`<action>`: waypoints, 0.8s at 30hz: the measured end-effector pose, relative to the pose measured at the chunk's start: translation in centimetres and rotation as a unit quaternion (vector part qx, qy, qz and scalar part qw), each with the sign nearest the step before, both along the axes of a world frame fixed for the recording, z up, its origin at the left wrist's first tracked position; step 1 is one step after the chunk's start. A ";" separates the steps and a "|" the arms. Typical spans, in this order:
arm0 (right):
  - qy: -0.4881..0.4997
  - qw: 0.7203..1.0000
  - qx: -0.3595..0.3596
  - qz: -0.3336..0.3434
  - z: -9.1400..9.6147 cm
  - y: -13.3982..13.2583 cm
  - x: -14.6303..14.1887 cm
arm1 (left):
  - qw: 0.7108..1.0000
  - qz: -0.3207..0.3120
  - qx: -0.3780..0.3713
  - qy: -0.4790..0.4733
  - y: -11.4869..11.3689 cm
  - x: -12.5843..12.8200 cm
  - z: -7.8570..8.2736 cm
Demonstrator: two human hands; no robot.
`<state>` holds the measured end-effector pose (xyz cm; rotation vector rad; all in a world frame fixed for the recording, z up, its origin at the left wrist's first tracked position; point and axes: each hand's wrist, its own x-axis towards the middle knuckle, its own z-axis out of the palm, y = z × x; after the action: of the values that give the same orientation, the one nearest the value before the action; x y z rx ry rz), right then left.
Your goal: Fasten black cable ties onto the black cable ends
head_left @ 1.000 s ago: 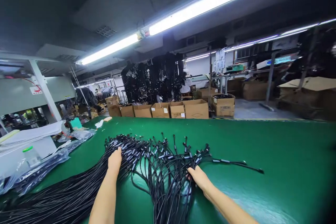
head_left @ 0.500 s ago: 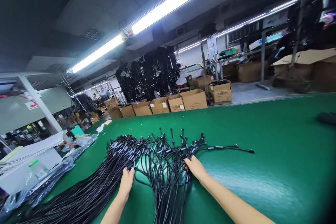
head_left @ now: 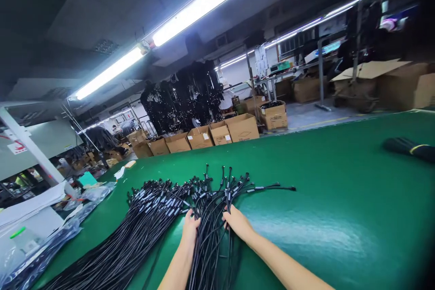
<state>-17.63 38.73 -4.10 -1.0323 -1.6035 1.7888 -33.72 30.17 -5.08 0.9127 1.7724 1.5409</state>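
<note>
Left hand: the left hand (head_left: 190,231) was set against the left flank of the loose cable bunch (head_left: 212,199). Its fingers were part curled into the strands; I could not tell whether they closed round any.
Right hand: the right hand (head_left: 238,224) lay on the bunch's right flank, fingers extended and pressed flat, not clenched.
Cables: the bunch lay between the two hands on the green counter (head_left: 340,217), in its left half. The connector ends (head_left: 204,183) fanned toward the far edge.
Neighbours: a larger cable sheaf (head_left: 129,240) lay just beside it, running to the near left corner. One stray lead (head_left: 272,186) reached out toward the right edge.
Handling, my judgement: squeeze evenly from both flanks and keep the palms low on the counter so no strand slips under. Keep the connector ends level. Draw in the stray lead, and keep the left fingers clear of the sheaf so the two lots do not mix.
</note>
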 end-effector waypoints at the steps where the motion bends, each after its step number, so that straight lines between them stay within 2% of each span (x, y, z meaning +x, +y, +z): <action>1: 0.018 0.999 -0.033 0.018 0.3 -0.1 -0.2 | 1.000 -0.019 0.000 0.003 -0.2 0.4 0.2; 6: 0.079 0.964 -0.214 0.138 2.0 -1.7 -3.4 | 0.986 -0.122 -0.011 0.116 -1.8 1.2 3.1; 8: 0.080 0.947 -0.266 0.162 2.2 -2.5 -5.3 | 0.969 -0.138 -0.038 0.201 -2.8 0.1 4.3; 11: 0.074 0.932 -0.310 0.172 2.2 -3.4 -7.8 | 0.933 -0.139 -0.091 0.320 -4.5 -3.1 5.4; 14: 0.060 0.927 -0.329 0.169 1.8 -3.7 -9.1 | 0.898 -0.084 -0.130 0.411 -6.4 -6.4 5.4; 17: 0.065 0.924 -0.340 0.165 1.5 -3.8 -9.3 | 0.838 -0.005 -0.148 0.525 -7.6 -8.2 4.2; 21: 0.098 0.918 -0.348 0.165 1.5 -4.2 -8.8 | 0.748 0.028 -0.191 0.635 -6.5 -9.8 3.0; 24: 0.133 0.922 -0.340 0.129 1.8 -4.9 -8.3 | 0.705 0.070 -0.228 0.668 -5.1 -12.2 3.6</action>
<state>-25.89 33.85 -2.33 -0.8140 -0.9906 2.6376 -45.92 25.12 -1.48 1.8535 3.0004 0.1760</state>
